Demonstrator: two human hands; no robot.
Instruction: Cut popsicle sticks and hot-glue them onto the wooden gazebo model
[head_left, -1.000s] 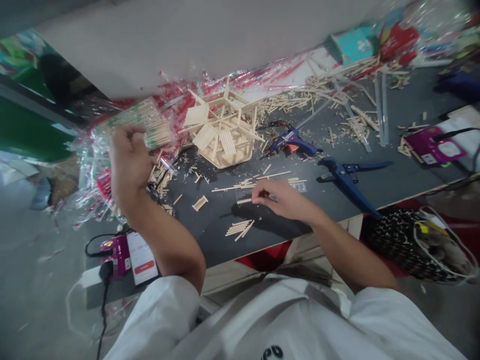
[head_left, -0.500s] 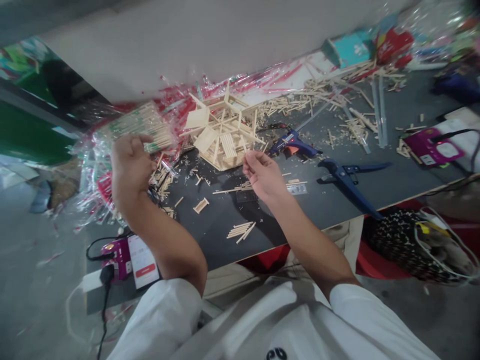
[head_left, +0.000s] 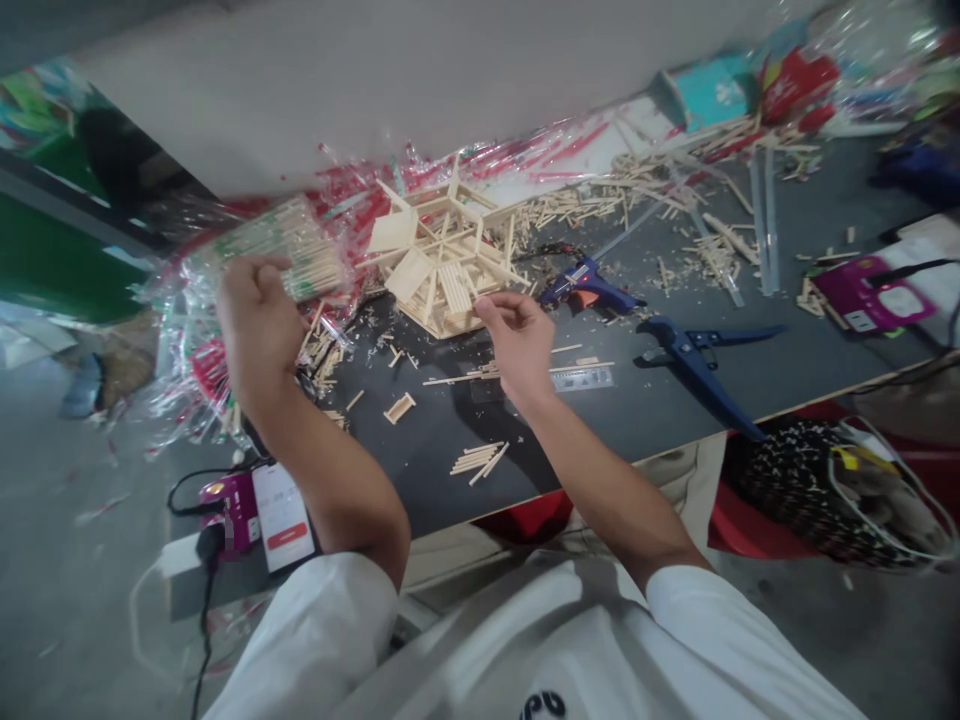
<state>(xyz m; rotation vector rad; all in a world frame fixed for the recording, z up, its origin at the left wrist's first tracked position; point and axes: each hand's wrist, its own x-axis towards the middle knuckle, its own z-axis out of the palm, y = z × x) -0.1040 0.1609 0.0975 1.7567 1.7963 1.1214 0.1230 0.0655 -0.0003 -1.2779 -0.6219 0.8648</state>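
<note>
My left hand [head_left: 255, 325] is raised at the left, fingers curled against a plastic-wrapped pack of wooden sticks [head_left: 289, 245]. My right hand [head_left: 517, 340] hovers just in front of a model made of wooden sticks [head_left: 439, 260], its fingertips pinched near the model's front edge; what they hold is too small to make out. Below the right hand lie a long thin stick and short cut sticks [head_left: 480, 458] on the dark table [head_left: 660, 400], with a clear ruler [head_left: 581, 378] beside them.
A blue glue gun [head_left: 589, 285] and blue cutting pliers [head_left: 694, 355] lie to the right. Stick scraps [head_left: 675, 210] and crumpled cellophane [head_left: 187, 330] litter the back and left. A magenta device [head_left: 862, 290] sits at the right edge, another [head_left: 244, 510] at the near left. A patterned bag [head_left: 825, 490] is below the table.
My right hand rose from the sticks on the table and moved up to the front of the stick model. My left hand stayed raised at the stick pack.
</note>
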